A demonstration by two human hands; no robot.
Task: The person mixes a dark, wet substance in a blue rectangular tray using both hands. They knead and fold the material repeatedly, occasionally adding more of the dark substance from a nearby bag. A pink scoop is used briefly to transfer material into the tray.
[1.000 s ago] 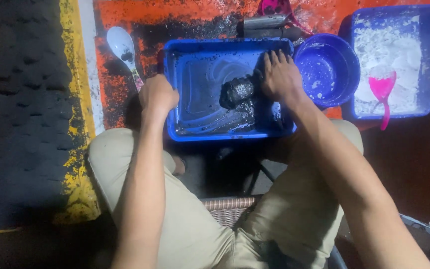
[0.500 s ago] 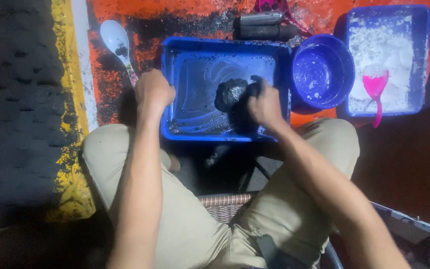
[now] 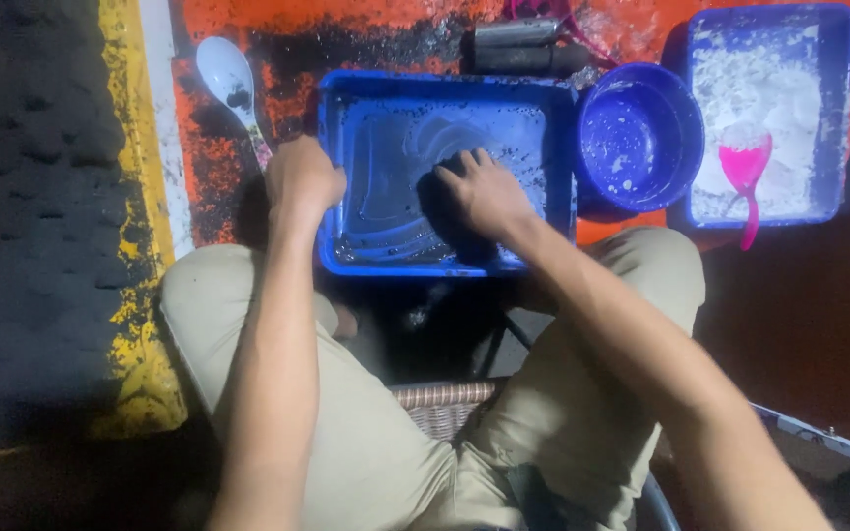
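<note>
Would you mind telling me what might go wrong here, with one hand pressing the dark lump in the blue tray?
The right hand presses a dark lump near the blue tray's front wall, so dark mix may spill onto the trousers. The round blue bowl sits close beside that forearm and might be knocked. The left hand grips only one edge, so the tray may shift.

- The left hand (image 3: 302,182) and right hand (image 3: 484,192) are bare, with no gloves, rings or watch.
- Both forearms are bare, with no sleeves in view.
- Plain light khaki trousers (image 3: 366,442) cover both legs, creased at the knees.
</note>
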